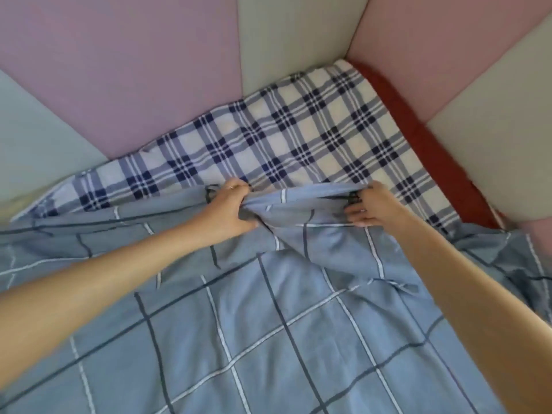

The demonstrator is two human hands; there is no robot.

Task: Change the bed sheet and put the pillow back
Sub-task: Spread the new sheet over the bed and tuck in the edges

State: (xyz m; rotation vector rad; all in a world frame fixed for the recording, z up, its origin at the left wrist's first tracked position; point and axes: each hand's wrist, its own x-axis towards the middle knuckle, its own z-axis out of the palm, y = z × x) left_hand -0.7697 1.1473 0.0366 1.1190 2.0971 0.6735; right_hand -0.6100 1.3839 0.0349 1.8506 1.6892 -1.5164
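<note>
Left hand (230, 209) and right hand (370, 207) both clench the bunched edge of the blue grid sheet (268, 324). It lies over the plaid sheet (298, 135), padded wall panels (134, 70) behind.

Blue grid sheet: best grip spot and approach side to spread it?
Grip the blue sheet along its bunched far edge, hands spaced apart as the left hand and right hand are now. Come from the near side: that edge is raised into a fold, the rest lies flat, and wall panels close the far side.
</note>
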